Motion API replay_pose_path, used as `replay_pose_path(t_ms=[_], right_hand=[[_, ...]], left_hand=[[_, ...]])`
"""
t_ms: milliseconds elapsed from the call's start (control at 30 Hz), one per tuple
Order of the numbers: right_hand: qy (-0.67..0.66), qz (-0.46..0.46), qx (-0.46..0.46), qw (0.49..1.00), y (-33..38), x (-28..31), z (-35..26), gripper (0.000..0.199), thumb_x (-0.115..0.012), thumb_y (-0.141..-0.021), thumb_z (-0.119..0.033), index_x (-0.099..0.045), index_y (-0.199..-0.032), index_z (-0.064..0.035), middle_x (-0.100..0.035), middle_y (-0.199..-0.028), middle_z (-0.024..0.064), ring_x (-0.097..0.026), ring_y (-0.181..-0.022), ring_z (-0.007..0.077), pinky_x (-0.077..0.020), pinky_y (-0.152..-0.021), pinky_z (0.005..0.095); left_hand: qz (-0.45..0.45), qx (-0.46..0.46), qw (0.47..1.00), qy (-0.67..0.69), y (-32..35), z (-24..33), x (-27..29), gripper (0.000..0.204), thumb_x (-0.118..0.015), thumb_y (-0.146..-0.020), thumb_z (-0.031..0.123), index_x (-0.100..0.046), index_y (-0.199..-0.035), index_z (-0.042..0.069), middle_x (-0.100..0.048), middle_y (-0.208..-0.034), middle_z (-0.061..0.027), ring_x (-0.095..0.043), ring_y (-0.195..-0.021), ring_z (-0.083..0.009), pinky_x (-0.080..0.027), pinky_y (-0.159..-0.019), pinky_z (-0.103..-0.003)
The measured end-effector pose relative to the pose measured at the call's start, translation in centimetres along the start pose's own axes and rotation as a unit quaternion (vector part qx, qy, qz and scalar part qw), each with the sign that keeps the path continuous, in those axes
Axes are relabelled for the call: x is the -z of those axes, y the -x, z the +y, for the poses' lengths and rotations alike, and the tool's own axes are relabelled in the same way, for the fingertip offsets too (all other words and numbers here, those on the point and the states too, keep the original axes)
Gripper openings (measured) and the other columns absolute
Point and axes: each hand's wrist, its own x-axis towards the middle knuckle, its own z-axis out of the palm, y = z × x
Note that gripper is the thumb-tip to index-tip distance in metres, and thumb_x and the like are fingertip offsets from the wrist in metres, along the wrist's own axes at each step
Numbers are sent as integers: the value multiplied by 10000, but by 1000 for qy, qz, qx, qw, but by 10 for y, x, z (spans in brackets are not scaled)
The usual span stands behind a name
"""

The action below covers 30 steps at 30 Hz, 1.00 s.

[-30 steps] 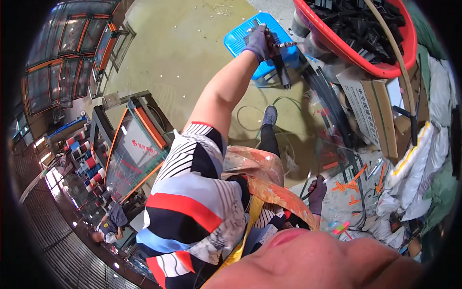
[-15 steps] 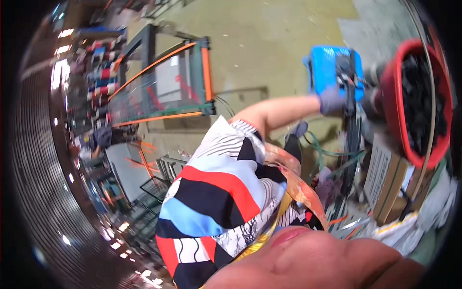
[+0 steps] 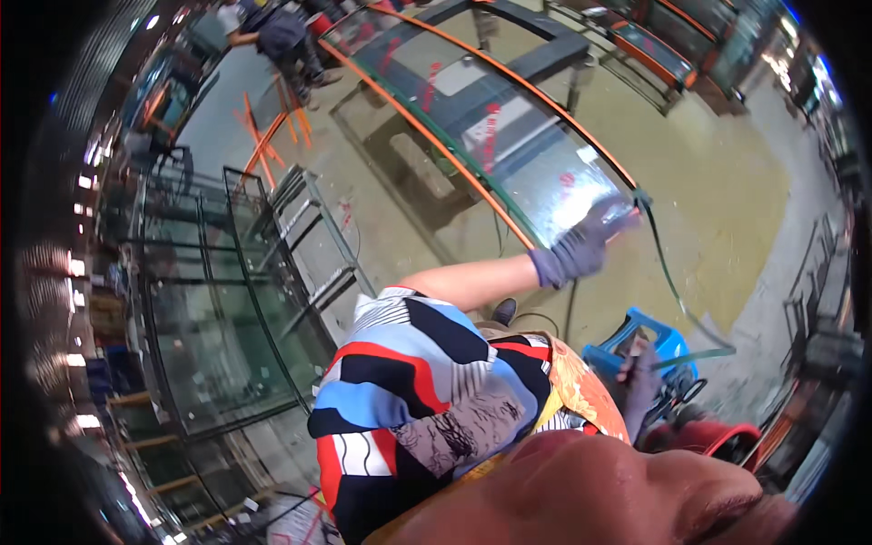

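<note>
My left hand (image 3: 581,250), in a grey-purple glove, reaches over the near end of a long glass panel (image 3: 536,186) edged with orange strips. Its fingers are stretched out, somewhat blurred, beside the panel's corner. Near the blue plastic stool (image 3: 670,343), my right hand (image 3: 643,381), also gloved, is closed around a dark green strip (image 3: 695,356). That strip loops out to the right and runs up to the panel's corner. Part of my right hand's grip is too small to make out. Dark tools or parts lie on the stool.
A red bucket (image 3: 727,440) stands beside the stool at lower right. At left are a metal rack (image 3: 313,232) and large framed glass panes (image 3: 218,309). Loose orange strips (image 3: 263,136) lie on the floor near another person (image 3: 286,41). A low frame (image 3: 649,59) stands far right.
My view has swung round toward the glass panel. My left hand has gone from the blue stool to the panel's near corner. The red bucket now sits low in view.
</note>
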Motion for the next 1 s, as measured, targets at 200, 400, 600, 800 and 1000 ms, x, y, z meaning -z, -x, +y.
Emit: replay_pose_path(t_ms=[200,400,600,800,1000], right_hand=[[127,-130,94,979,-51,40,-95,283,-389,-935,-290,-540,-964,-53,-397,-508,-32,-339,-375,29,-252,-341,168],[288,-651,-74,698,-96,-38,-102,358,-308,-945,-300,-527,-920,-19,-445,-477,-10,-380,-365,47,-277,-355,206],[246,-632,45,734,-158,-5,-163,322,-408,-904,-303,-548,-853,-17,-405,-438,-18,-354,-343,54,-258,-346,213],[-48,-546,97,831,-289,101,-262,288,-411,-909,-256,-483,-965,17,-332,-496,-60,-260,-334,22,-217,-332,160],[-196,-637,56,743,-394,140,-317,257,-339,-945,-191,-420,-1065,20,-348,-544,-82,-276,-354,2,-237,-333,136]], left_hand=[[83,162,877,-445,31,8,81,619,-634,-653,231,-441,-1235,148,-333,-1288,-173,-320,-1161,-365,-263,-945,-493],[5,-25,939,-344,20,63,16,580,-615,-706,395,-452,-1243,249,-345,-1313,-118,-257,-1242,-344,-199,-1009,-503],[84,-17,889,-450,18,12,-2,204,-605,-665,177,-542,-856,141,-558,-960,-71,-518,-965,-285,-406,-816,-416],[121,150,744,-639,21,24,14,84,-587,-653,149,-548,-717,111,-520,-641,-112,-523,-629,-322,-389,-562,-420],[94,218,632,-738,21,99,37,108,-514,-786,170,-526,-863,95,-557,-764,-144,-544,-708,-337,-412,-589,-427]])
